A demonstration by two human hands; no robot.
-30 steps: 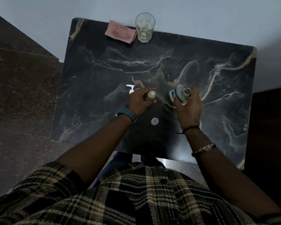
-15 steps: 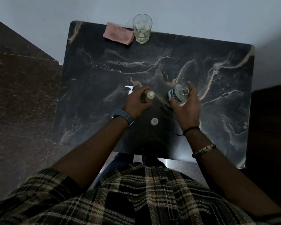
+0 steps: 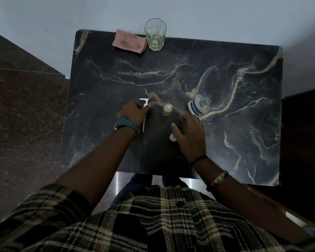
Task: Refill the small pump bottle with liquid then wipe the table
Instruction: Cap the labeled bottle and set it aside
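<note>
Refill looks poured; recapping step. Left hand pinches pump head; right hand, fingers loose, covers white cap. Next: seat pump in small bottle.

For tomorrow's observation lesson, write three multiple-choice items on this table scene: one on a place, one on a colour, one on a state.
1. Where does the drinking glass stand?
A. at the table's far edge, beside the cloth
B. at the near edge
C. on the floor

2. What colour is the folded cloth?
A. green
B. pink
C. white

3. How is the clear labelled bottle?
A. capped and upright
B. held in both hands
C. uncapped, standing free of the hands

Answers: 1 A, the glass is by the wall next to the cloth; 2 B, the cloth reads pink against the dark table; 3 C, its mouth is open and neither the left hand nor the right hand touches it.
</note>
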